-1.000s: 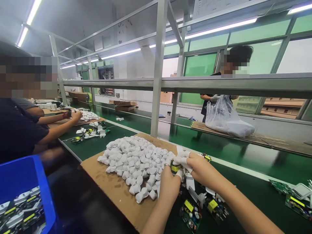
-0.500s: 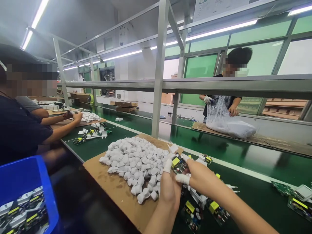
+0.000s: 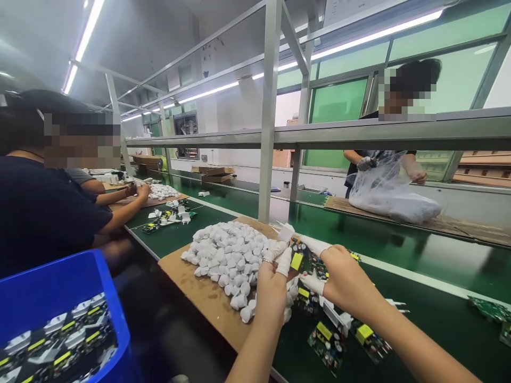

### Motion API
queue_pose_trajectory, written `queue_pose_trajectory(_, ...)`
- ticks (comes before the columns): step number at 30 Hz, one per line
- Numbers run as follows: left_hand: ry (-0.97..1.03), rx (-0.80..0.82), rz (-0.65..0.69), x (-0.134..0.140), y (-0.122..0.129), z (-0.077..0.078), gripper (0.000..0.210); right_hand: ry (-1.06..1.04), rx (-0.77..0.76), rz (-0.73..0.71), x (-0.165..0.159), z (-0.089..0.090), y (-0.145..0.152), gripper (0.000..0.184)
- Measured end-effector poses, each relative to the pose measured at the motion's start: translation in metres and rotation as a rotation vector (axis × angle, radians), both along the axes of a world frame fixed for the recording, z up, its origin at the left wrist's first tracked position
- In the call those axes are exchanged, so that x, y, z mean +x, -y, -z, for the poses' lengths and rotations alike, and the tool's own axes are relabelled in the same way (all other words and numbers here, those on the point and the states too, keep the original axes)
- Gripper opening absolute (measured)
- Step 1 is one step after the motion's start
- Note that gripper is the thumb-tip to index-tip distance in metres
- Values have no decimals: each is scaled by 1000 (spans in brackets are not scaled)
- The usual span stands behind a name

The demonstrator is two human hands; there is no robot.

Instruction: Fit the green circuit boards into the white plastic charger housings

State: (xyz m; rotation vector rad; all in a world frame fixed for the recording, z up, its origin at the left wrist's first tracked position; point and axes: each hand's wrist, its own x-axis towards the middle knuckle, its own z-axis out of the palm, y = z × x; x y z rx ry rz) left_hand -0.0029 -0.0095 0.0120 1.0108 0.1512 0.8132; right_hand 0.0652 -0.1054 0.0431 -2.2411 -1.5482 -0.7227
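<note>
My left hand [image 3: 273, 279], with white covers on its fingertips, is closed on a small circuit board [image 3: 296, 259] bearing a yellow block. A white plug piece [image 3: 286, 232] with metal pins shows just above these fingers; whether it is joined to the board cannot be made out. My right hand [image 3: 345, 276], also with white finger covers, is at the board's right side, thumb and forefinger spread apart. Beside the left hand lies a heap of small white plastic caps [image 3: 227, 255] on a cardboard sheet [image 3: 183, 282]. More circuit boards [image 3: 326, 340] lie beneath and beside my right hand.
A blue bin [image 3: 115, 314] at lower left holds boards with white parts. Left, a co-worker [image 3: 51, 213] handles parts at the green bench [image 3: 223, 205]. Across it, another person [image 3: 415, 159] holds a clear plastic bag [image 3: 395, 197]. A metal post [image 3: 268, 117] stands ahead.
The view has swung slightly left. My right hand's fingers have spread and drawn away from the board, which stays at my left hand. The person opposite has shifted the plastic bag.
</note>
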Motion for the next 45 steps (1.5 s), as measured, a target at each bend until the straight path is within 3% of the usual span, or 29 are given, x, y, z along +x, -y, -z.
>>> queue_pose_trajectory(5, -18, 296, -65, -11, -4, -7, 20, -92, 61, -72, -2, -9, 8, 29)
queue_pose_trajectory(9, -62, 493, 119, -30, -13, -19, 17, -280, 55, -219, 0, -23, 24, 43)
queue_pose_trajectory(12, -84, 553, 144, -40, -17, -24, 24, -357, -7, -346, -1, -31, 32, 51)
queue_pose_trajectory(16, -116, 697, 52, -45, -16, -24, 33, -401, -52, -403, -4, -33, 34, 52)
queue_pose_trajectory(22, -113, 881, -163, -43, -10, -19, 30, -357, 0, -375, -2, -30, 32, 53)
queue_pose_trajectory(25, -86, 814, -172, -41, -4, -18, 27, -313, 41, -348, 0, -27, 30, 53)
queue_pose_trajectory(31, 65, 110, 58, -22, 7, -12, 31, -102, 105, -268, -1, -18, 22, 49)
queue_pose_trajectory(33, 88, 6, 35, -16, 11, -10, 32, -6, 90, -238, -1, -15, 19, 40)
queue_pose_trajectory(36, 11, 129, -123, -13, 16, -8, 30, 86, 69, -221, -1, -11, 17, 37)
queue_pose_trajectory(39, -83, 325, -282, -15, 19, -9, 28, 162, 95, -242, -1, -10, 16, 48)
queue_pose_trajectory(45, -216, 459, -413, -15, 17, -1, 27, 142, 110, -219, 0, 2, 8, 53)
